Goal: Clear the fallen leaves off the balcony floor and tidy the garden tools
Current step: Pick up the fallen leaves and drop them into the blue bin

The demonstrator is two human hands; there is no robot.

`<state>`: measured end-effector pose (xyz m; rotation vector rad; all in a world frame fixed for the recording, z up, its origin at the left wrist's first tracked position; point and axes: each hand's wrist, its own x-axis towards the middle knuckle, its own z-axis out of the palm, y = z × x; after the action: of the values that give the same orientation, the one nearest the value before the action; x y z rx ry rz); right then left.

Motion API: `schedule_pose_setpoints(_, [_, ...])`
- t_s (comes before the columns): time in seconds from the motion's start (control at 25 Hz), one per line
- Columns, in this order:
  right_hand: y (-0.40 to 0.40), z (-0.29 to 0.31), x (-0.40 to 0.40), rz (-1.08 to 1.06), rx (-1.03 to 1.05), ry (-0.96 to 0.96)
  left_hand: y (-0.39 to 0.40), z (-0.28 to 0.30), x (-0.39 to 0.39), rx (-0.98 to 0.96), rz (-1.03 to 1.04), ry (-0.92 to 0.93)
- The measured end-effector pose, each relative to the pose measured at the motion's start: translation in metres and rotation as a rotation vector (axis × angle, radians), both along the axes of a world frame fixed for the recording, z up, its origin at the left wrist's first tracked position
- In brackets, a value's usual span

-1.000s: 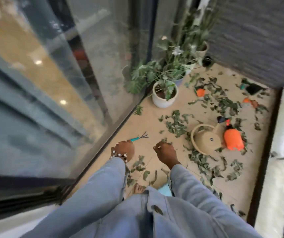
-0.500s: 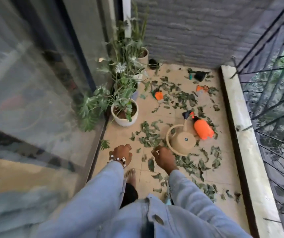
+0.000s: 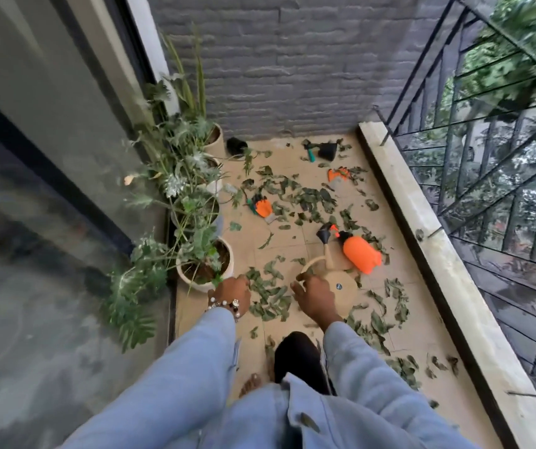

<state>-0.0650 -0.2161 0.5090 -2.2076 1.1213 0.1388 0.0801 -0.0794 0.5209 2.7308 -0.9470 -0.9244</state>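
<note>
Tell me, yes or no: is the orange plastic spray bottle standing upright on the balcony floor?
No. The orange plastic spray bottle lies on its side on the tiled balcony floor, beside the beige watering can.

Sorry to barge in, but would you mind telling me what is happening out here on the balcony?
A person in a denim shirt stands on the balcony, both hands out in front. The left hand and right hand seem to hold nothing. Leaves are scattered over the floor. A beige watering can, an orange spray bottle and orange gloves lie among them, not yet picked up.
</note>
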Motion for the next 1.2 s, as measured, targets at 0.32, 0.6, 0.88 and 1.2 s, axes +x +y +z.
schedule_pose_setpoints(0.32, [-0.114, -0.013, 0.073, -0.029, -0.001, 0.048, -0.13, -0.009, 0.088, -0.005, -0.121, -0.015])
schedule_pose_setpoints(0.6, [-0.28, 0.001, 0.139, -0.06, 0.026, 0.022, -0.282, -0.005, 0.155, -0.014, -0.098, 0.009])
schedule_pose_setpoints(0.88, [-0.361, -0.008, 0.21, -0.108, 0.094, -0.012, -0.379, -0.006, 0.213, -0.031, -0.101, -0.007])
schedule_pose_setpoints(1.2, [-0.486, -0.019, 0.3, -0.192, 0.074, 0.1, -0.507, -0.023, 0.339, -0.015, -0.186, 0.063])
